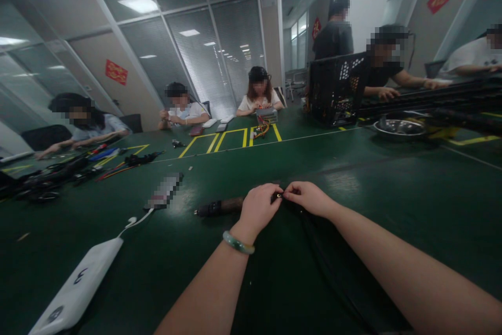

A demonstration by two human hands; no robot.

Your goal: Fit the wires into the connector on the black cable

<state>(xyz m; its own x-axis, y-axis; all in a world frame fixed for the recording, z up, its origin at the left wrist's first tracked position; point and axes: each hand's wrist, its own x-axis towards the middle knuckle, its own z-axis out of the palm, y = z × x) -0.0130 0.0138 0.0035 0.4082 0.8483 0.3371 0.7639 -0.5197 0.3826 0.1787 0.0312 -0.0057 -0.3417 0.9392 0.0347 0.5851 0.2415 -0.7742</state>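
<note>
A dark, pen-shaped electric screwdriver [227, 205] lies on the green table, its narrow metal tip pointing left. My left hand [261, 207], with a green bangle at the wrist, closes round the screwdriver's rear end. Close against it, my right hand [308, 198] pinches the end of a black cable [319, 246], which trails down toward the table's near edge. Between the fingertips of both hands a small brass-coloured spot shows. Whether the cable end is inside the screwdriver or just beside it, I cannot tell.
A white power bank [80, 285] and a phone [164, 191] joined by a white cord lie at left. Tangled black cables [50, 175] are farther left. At the back right stand a black computer case [337, 89] and a metal bowl [400, 127]. Several people sit around the table.
</note>
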